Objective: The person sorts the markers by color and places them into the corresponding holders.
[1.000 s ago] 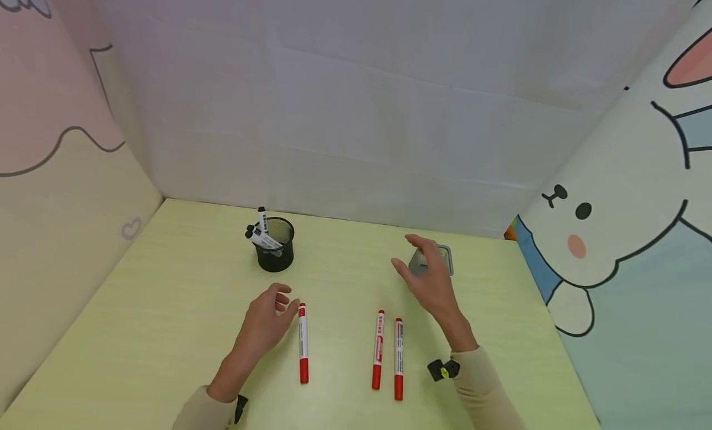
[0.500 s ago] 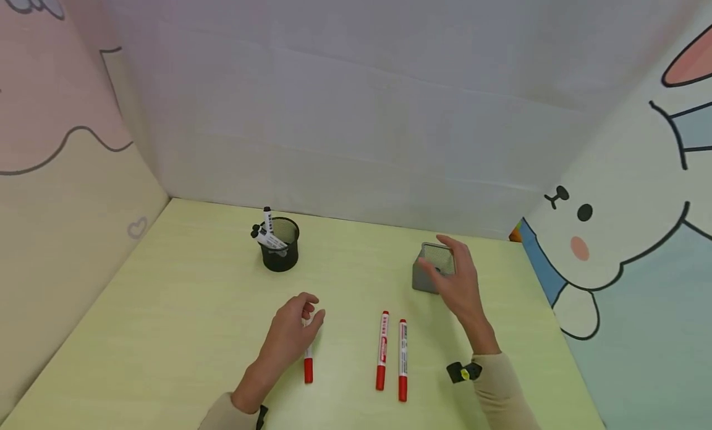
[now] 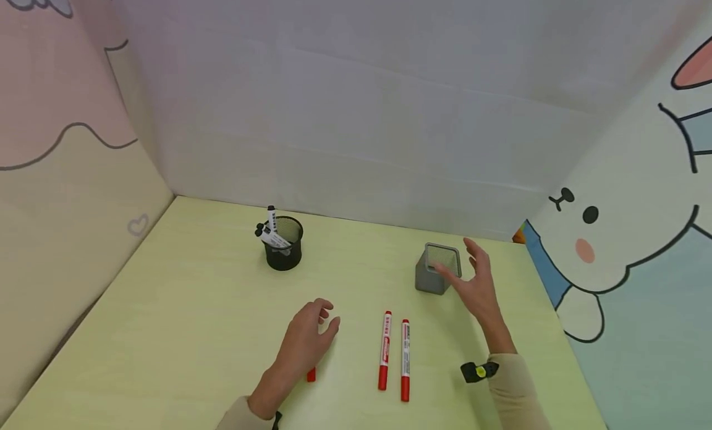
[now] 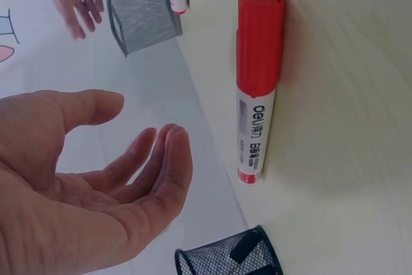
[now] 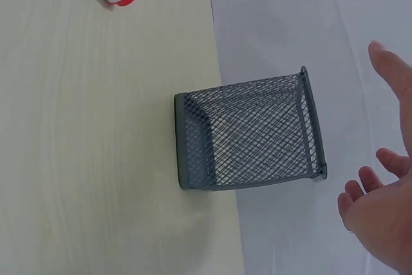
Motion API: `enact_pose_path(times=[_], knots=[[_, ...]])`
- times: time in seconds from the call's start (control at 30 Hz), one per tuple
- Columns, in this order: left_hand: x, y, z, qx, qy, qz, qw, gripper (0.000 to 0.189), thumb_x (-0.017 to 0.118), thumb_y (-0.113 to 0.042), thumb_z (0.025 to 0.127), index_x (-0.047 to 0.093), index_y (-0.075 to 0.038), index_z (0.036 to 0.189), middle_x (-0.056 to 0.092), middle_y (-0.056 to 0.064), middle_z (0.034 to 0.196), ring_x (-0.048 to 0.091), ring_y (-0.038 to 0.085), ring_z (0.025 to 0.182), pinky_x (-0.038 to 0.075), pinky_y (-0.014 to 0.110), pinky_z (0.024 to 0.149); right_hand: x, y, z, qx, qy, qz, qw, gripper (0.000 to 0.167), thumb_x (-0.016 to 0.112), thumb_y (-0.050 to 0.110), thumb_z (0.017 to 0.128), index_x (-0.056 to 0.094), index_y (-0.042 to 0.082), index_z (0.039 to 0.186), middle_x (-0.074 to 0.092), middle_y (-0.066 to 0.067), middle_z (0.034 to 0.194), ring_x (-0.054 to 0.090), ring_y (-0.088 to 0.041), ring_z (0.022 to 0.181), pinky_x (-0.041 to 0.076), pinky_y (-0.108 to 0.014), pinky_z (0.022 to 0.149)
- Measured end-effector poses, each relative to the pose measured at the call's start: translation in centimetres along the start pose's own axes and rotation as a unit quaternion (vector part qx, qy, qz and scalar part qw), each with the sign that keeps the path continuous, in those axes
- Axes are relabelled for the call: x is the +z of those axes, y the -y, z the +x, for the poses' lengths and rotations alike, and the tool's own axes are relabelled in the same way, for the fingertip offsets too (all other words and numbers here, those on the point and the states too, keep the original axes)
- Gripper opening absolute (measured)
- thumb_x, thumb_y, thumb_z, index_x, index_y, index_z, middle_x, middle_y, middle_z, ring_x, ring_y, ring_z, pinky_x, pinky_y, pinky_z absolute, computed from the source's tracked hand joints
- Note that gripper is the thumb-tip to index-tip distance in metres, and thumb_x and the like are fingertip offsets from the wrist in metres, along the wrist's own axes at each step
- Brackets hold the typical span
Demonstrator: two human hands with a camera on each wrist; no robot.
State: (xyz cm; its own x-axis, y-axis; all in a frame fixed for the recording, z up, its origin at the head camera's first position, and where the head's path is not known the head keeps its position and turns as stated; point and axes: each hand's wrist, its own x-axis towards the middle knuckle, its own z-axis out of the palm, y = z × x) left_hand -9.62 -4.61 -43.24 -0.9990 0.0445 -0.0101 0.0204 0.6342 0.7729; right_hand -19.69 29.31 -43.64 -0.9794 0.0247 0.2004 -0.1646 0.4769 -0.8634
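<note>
My left hand (image 3: 308, 337) hovers over a red-capped whiteboard marker (image 4: 257, 88) with loosely bent fingers and nothing between them. In the head view the hand covers most of that marker. Close to a grey square mesh pen holder (image 3: 431, 278) is my right hand (image 3: 478, 291), fingers and thumb spread apart, holding nothing. The right wrist view shows a gap between this hand and the mesh holder (image 5: 251, 133), which stands upright with no pens visible in it. Two more red markers, one (image 3: 385, 349) and another (image 3: 405, 359), lie side by side between the hands.
At the back left stands a round black mesh pen holder (image 3: 283, 257) with several black-capped markers (image 3: 272, 235) leaning in it. A white wall (image 3: 356, 109) closes off the rear of the pale yellow table (image 3: 183, 306), and printed panels flank both sides.
Both hands have shifted right. My left hand now covers most of the left red marker, and my right hand has moved off from in front of the grey holder to its right side.
</note>
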Motion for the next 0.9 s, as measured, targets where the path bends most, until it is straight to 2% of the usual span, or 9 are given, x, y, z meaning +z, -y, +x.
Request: enact_pose_path(times=[0.2, 0.43, 0.53, 0.67, 0.9], knots=[[0.5, 0.0, -0.6, 0.004, -0.019, 0.034, 0.9992, 0.028, 0.072, -0.012, 0.092, 0.063, 0.001, 0.115, 0.064, 0.013, 0.104, 0.062, 0.030, 0.095, 0.052, 0.046, 0.082, 0.0, -1.2, 0.1, 0.047, 0.047, 0.003, 0.9978, 0.100, 0.078, 0.020, 0.093, 0.009, 0.009, 0.165, 0.011, -0.020, 0.167, 0.015, -0.039, 0.153, 0.017, -0.054, 0.123], [0.8, 0.1, -0.9, -0.006, -0.042, 0.103, 0.9938, 0.049, 0.077, -0.011, 0.088, 0.053, 0.011, 0.126, 0.053, 0.024, 0.118, 0.053, 0.041, 0.106, 0.055, 0.046, 0.076, 0.3, -1.6, 0.0, 0.080, 0.080, 0.010, 0.9935, 0.108, 0.077, 0.016, 0.093, -0.005, 0.008, 0.164, 0.003, -0.023, 0.168, 0.010, -0.044, 0.154, 0.016, -0.057, 0.122], [0.8, 0.4, -1.0, -0.023, -0.044, 0.123, 0.9912, 0.056, 0.079, -0.012, 0.088, 0.050, 0.012, 0.130, 0.050, 0.027, 0.121, 0.052, 0.044, 0.108, 0.055, 0.046, 0.075, 0.3, -0.4, -0.1, 0.086, 0.089, 0.026, 0.9920, 0.107, 0.076, 0.011, 0.093, -0.006, 0.001, 0.162, 0.004, -0.027, 0.167, 0.010, -0.046, 0.153, 0.015, -0.059, 0.122], [0.8, 0.7, -0.9, -0.055, -0.037, 0.124, 0.9901, 0.064, 0.079, -0.013, 0.088, 0.045, 0.014, 0.135, 0.047, 0.029, 0.125, 0.050, 0.046, 0.111, 0.055, 0.049, 0.080, 0.2, 0.5, 0.0, 0.100, 0.102, 0.029, 0.9893, 0.107, 0.075, 0.009, 0.093, -0.006, -0.003, 0.161, 0.005, -0.031, 0.166, 0.011, -0.048, 0.153, 0.014, -0.060, 0.122], [0.8, 1.1, -0.8, -0.118, 0.001, 0.106, 0.9874, 0.076, 0.080, -0.015, 0.089, 0.035, 0.015, 0.143, 0.043, 0.032, 0.131, 0.048, 0.043, 0.114, 0.052, 0.053, 0.095, 0.4, -3.1, 0.7, 0.127, 0.119, 0.020, 0.9845, 0.115, 0.079, 0.022, 0.092, -0.012, 0.010, 0.163, 0.006, -0.028, 0.168, 0.010, -0.044, 0.155, 0.016, -0.061, 0.121]])
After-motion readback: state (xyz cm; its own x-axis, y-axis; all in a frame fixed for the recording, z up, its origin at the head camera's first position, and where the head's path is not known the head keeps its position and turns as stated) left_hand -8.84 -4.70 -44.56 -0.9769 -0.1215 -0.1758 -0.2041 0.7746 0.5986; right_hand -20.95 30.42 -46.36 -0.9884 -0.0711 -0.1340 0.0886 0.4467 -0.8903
